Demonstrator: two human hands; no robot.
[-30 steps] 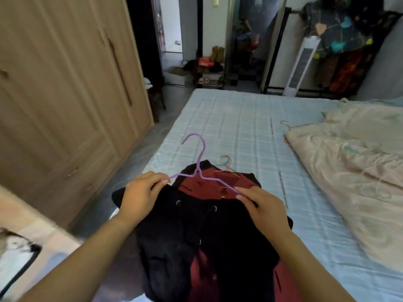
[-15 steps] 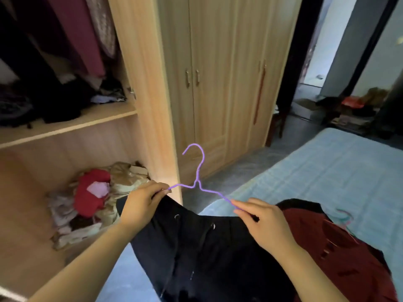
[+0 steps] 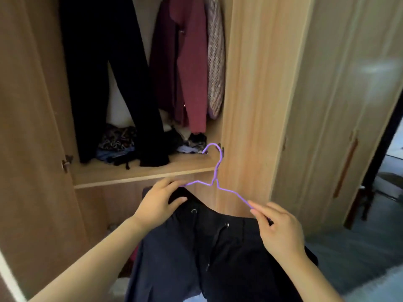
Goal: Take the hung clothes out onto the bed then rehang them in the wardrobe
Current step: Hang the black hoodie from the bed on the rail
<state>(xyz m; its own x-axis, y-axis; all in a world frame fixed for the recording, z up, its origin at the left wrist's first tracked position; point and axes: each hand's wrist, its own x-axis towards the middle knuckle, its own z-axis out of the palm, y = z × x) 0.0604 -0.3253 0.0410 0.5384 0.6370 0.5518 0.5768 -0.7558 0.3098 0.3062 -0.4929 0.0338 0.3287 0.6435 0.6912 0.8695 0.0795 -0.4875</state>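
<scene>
left hand (image 3: pixel 157 201) + right hand (image 3: pixel 281 232) pinch hanger (image 3: pixel 216 175) ends | hook up, bar sideways (trousers (image 3: pixel 207 247) draped)

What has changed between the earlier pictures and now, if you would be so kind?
The black drawstring trousers on the purple wire hanger were lifted off the bed and carried to the open light wooden wardrobe. The red garment that lay under them was left behind and is out of view. Unchanged: the left hand and the right hand each grip one end of the hanger.
</scene>
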